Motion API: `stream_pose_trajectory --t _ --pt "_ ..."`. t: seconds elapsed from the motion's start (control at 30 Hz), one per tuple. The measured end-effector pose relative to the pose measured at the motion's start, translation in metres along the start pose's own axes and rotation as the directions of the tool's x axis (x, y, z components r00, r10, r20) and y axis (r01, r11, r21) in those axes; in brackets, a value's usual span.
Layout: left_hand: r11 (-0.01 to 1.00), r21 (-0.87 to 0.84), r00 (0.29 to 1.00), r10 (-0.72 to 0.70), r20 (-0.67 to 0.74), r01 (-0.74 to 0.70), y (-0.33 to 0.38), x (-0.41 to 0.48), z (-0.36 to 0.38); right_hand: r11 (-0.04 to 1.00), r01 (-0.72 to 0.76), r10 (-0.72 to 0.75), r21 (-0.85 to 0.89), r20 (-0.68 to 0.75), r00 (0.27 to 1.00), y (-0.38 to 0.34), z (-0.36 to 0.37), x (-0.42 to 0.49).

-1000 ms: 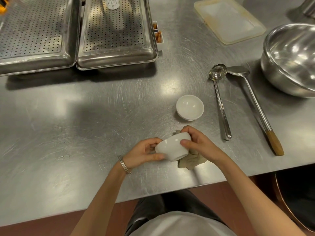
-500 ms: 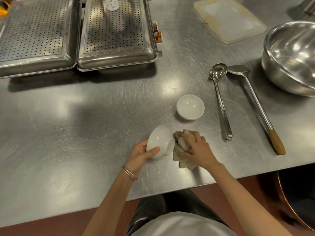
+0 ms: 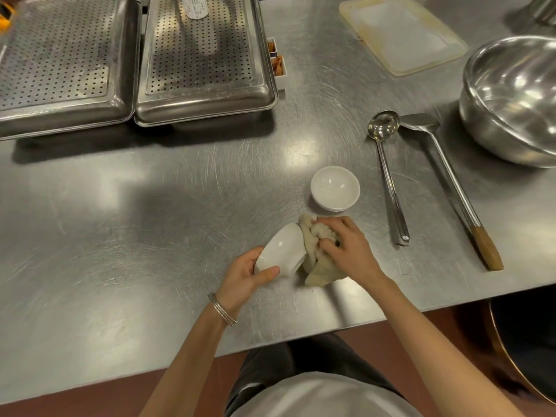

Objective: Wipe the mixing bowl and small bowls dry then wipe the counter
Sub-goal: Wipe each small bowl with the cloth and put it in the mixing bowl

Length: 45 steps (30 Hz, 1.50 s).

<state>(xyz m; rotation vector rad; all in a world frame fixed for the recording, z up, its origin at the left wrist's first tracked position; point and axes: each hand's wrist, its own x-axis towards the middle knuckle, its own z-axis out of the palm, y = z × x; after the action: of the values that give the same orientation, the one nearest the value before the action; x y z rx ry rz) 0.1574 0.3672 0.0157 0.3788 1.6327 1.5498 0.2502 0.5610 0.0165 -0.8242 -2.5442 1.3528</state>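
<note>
left hand [image 3: 243, 276] grips tilted bowl [image 3: 282, 251] | right hand [image 3: 349, 251] clutches cloth [image 3: 319, 267], seemingly touching it

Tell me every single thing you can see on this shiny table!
counter: one, grey steel, under everything
perforated trays: two, steel, far left, side by side
small box: one, white with orange bits inside, beside the right tray
plastic lid: one, cloudy white, far right
mixing bowl: one, steel, right edge
ladle: one, steel, left of the spatula
spatula: one, steel with wooden handle, beside the mixing bowl
upright small bowl: one, white, just behind the cloth
tipped small bowl: one, white, on its side, near front
cloth: one, beige, bunched at the tipped bowl's mouth
bracelet: silver, left wrist
left hand: holds the tipped small bowl
right hand: grips the cloth
</note>
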Motion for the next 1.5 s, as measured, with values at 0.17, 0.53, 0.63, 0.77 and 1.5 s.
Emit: stream_pose_trajectory --t 0.17,0.53,0.63,0.77,1.5 --pt "0.999 -0.036 1.0 -0.02 -0.023 0.019 0.009 0.004 0.002 0.993 0.051 -0.053 0.11 0.015 0.998 -0.005 -0.005 -0.004" --pt "0.921 -0.387 0.932 -0.175 -0.317 0.042 0.006 0.023 0.038 0.995 0.074 -0.067 0.061 -0.109 0.992 -0.033 0.023 -0.032" --pt "0.833 -0.552 0.911 -0.255 -0.324 0.037 0.008 0.027 0.046 0.992 0.097 -0.101 -0.082 -0.042 0.994 -0.028 0.041 -0.04" --pt "0.741 -0.671 0.89 -0.323 -0.323 0.026 0.003 0.029 0.04 0.989 0.076 -0.081 -0.124 -0.033 0.996 -0.011 0.033 -0.047" --pt "0.968 -0.228 0.988 -0.13 -0.085 0.107 0.004 0.004 0.016 0.99 0.093 -0.098 0.103 0.042 0.994 0.005 -0.018 0.007"
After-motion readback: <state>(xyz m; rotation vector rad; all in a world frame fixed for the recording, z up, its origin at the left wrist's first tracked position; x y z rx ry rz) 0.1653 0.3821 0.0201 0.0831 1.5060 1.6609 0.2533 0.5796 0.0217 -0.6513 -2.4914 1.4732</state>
